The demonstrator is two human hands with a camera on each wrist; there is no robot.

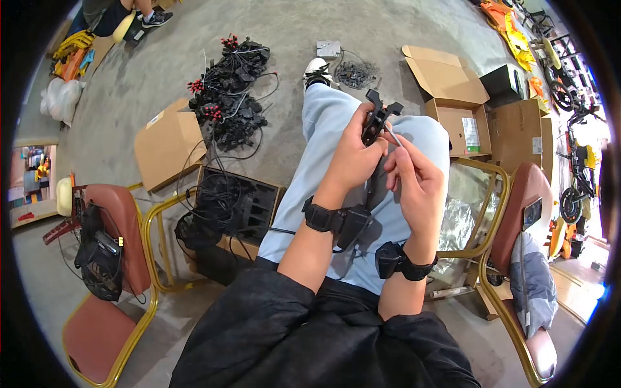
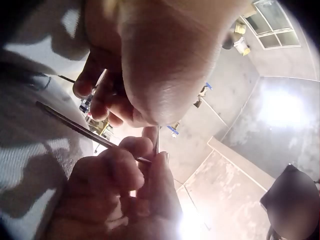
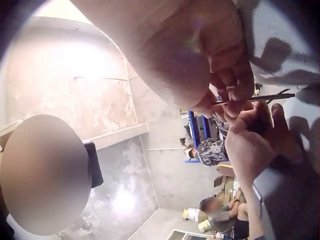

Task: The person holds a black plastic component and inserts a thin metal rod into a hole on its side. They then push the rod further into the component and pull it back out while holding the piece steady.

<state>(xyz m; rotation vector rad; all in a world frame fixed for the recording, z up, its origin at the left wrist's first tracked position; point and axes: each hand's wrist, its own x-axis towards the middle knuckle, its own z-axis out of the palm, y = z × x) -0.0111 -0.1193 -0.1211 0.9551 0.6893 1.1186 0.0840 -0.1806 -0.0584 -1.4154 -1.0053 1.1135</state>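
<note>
Above the lap, my left hand [image 1: 349, 161] grips a black plastic bracket [image 1: 380, 115] with forked ends, its prongs standing up past the fingers. My right hand [image 1: 417, 184] pinches a slim metal tool [image 1: 393, 136] between thumb and fingers, its end right at the bracket's side. In the left wrist view the tool [image 2: 75, 125] shows as a thin dark shaft reaching out past the right fingers. The right wrist view has the tool [image 3: 272, 97] between the two hands, with a thin forked piece at its outer end. The bracket is mostly hidden by fingers in both wrist views.
A box of black cables [image 1: 226, 200] stands left of the legs, with a heap of black parts and red-tipped wires [image 1: 233, 90] beyond. Chairs flank both sides, the left one [image 1: 103, 330] bearing a black bag. An open cardboard box [image 1: 453, 123] lies at right.
</note>
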